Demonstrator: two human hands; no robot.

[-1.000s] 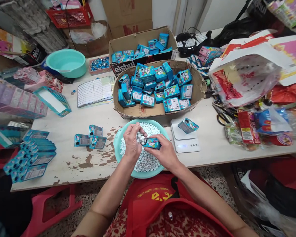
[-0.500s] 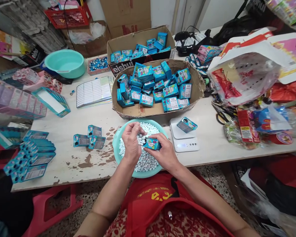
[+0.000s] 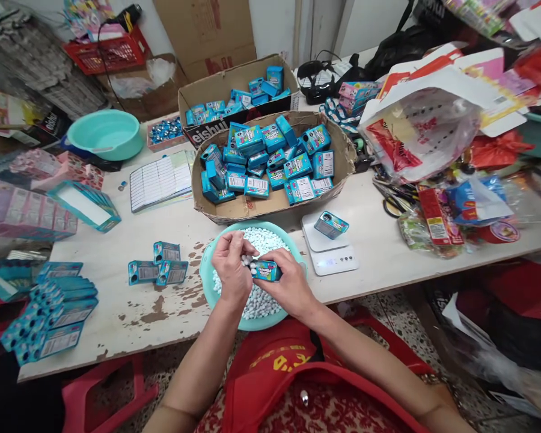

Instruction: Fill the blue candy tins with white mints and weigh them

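Observation:
My right hand (image 3: 293, 282) grips a small blue candy box (image 3: 267, 270) on its side, its end facing left. Cupped close to that end, my left hand (image 3: 232, 264) is closed around several white candies (image 3: 247, 261), some of them at the box's mouth. Both hands are above a turquoise basin (image 3: 206, 294) filled with small white candies (image 3: 264, 300). Right of the basin, another blue box stands tilted on a white scale (image 3: 331, 255) with a lit display. Three blue boxes (image 3: 171, 272) lie together to the left.
Behind the basin, a cut-down cardboard carton (image 3: 234, 210) holds many blue boxes, with a second carton (image 3: 189, 90) behind it. Stacked blue boxes (image 3: 61, 313) fill the table's left end. Scissors (image 3: 391, 205) and plastic packets lie right. An empty turquoise basin (image 3: 106, 135) sits back left.
The view has shifted, so the table appears further left. My left hand remains at the box's end, with candies now gathered closer to its mouth.

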